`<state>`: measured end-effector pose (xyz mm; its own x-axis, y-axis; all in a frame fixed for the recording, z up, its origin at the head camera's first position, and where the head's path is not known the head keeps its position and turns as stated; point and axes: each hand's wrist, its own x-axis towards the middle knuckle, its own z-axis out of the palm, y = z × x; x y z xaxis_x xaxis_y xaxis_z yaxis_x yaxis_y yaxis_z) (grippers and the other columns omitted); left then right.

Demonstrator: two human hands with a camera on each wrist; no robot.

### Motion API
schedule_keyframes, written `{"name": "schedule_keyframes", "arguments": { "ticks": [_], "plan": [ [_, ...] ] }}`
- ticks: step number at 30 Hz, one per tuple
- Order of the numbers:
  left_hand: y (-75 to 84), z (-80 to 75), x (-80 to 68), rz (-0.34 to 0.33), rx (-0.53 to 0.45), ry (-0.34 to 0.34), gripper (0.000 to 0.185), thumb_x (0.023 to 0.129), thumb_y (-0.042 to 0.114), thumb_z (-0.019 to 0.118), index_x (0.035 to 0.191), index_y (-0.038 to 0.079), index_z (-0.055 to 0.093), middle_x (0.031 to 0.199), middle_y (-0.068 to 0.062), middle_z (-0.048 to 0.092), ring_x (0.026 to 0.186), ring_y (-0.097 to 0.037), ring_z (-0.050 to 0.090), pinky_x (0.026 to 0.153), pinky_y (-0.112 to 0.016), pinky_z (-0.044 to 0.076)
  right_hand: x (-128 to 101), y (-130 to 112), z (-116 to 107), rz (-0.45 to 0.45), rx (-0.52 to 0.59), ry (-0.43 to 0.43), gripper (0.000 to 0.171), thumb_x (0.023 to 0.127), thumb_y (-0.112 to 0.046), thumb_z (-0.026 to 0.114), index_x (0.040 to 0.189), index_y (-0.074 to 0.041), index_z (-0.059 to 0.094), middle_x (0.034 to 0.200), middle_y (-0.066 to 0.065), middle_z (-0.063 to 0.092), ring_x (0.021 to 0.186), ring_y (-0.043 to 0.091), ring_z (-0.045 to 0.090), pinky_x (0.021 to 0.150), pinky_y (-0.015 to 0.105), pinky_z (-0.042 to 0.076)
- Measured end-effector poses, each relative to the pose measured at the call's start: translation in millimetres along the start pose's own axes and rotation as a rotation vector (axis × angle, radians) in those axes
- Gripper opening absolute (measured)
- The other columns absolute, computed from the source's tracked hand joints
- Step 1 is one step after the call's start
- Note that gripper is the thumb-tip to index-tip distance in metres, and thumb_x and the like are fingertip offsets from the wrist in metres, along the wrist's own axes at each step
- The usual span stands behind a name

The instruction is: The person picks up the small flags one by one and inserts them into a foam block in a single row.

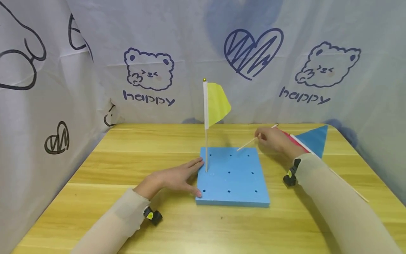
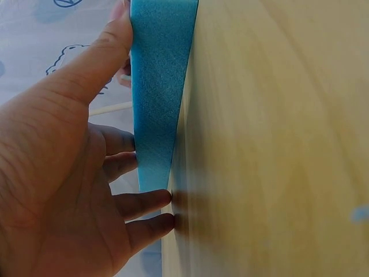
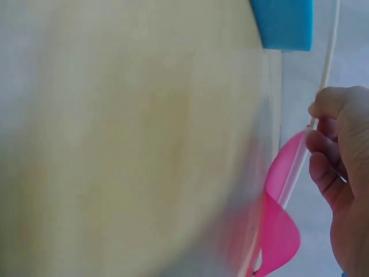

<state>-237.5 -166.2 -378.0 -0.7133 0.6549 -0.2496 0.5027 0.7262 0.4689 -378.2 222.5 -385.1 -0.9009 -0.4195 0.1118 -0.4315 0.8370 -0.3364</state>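
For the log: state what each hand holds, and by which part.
Right hand pinches the pink flag by its stick. Left hand holds nothing, resting against the blue foam board.

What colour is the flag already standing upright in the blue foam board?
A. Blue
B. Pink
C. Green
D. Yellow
D. The yellow flag stands on its stick in a hole of the blue foam board, beside the left hand that rests against the board's edge; the right hand pinches the stick of a pink flag that is not yet in the board.
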Motion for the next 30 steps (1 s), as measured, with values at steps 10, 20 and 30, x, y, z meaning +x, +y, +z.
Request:
{"name": "schedule_keyframes", "arguments": {
  "ticks": [10, 20, 30],
  "plan": [
    [-2.3, 1.0, -0.2, -0.007, -0.002, -0.002, 0.116, 0.077, 0.071, 0.064, 0.159, 0.02, 0.0, 0.164, 0.002, -0.006, 0.148, -0.022, 0.008, 0.116, -0.042, 0.022, -21, 1, 5, -0.003, 0.141, -0.006, 0.02, 0.1, -0.019, 0.056, 0.117, -0.013, 0.064, 0.102, 0.004, 0.064, 0.091, 0.024, 0.055, 0.084, 0.041, 0.048],
    [-2.6, 1.3, 1.5, -0.006, -0.011, -0.005, 0.114, 0.079, 0.069, 0.065, 0.159, 0.019, 0.001, 0.164, 0.002, -0.006, 0.148, -0.022, 0.008, 0.116, -0.042, 0.023, -25, 0, 5, 0.094, 0.322, -0.014, 0.024, 0.104, -0.02, 0.049, 0.119, -0.009, 0.064, 0.095, 0.01, 0.061, 0.087, 0.025, 0.054, 0.076, 0.037, 0.045],
    [0.3, 0.7, 0.9, -0.003, -0.033, -0.007, 0.114, 0.079, 0.067, 0.067, 0.159, 0.019, 0.0, 0.164, 0.001, -0.006, 0.148, -0.022, 0.008, 0.116, -0.042, 0.023, -29, -3, 0, 0.237, 0.456, 0.105, 0.036, 0.1, -0.033, 0.058, 0.119, -0.003, 0.064, 0.105, 0.014, 0.065, 0.089, 0.027, 0.062, 0.079, 0.035, 0.054]
  ]
}}
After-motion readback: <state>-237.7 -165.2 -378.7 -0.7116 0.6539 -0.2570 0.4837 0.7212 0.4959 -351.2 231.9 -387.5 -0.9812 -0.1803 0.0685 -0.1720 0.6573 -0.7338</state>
